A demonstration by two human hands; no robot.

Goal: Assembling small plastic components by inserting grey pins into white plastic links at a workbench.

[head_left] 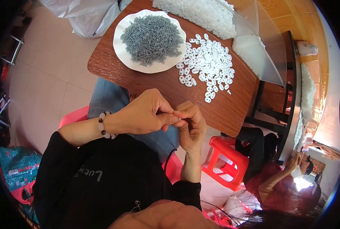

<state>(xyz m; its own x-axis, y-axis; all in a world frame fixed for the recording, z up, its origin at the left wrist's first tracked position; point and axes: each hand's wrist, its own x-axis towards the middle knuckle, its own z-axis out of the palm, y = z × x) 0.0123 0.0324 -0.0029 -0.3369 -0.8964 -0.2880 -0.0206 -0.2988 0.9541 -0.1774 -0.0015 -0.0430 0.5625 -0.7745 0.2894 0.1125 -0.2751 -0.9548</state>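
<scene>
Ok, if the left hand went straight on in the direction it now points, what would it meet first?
The left hand would likely meet the right hand first, just beyond the small pale piece at their fingertips. Exact depth and contact there are unclear.

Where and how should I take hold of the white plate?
Take the white plate by its wavy rim, probably best from the left: the rim is bare there, while white oval pieces lie close by on the right. Grey pieces heap over its middle, so holding it level seems wise.
</scene>
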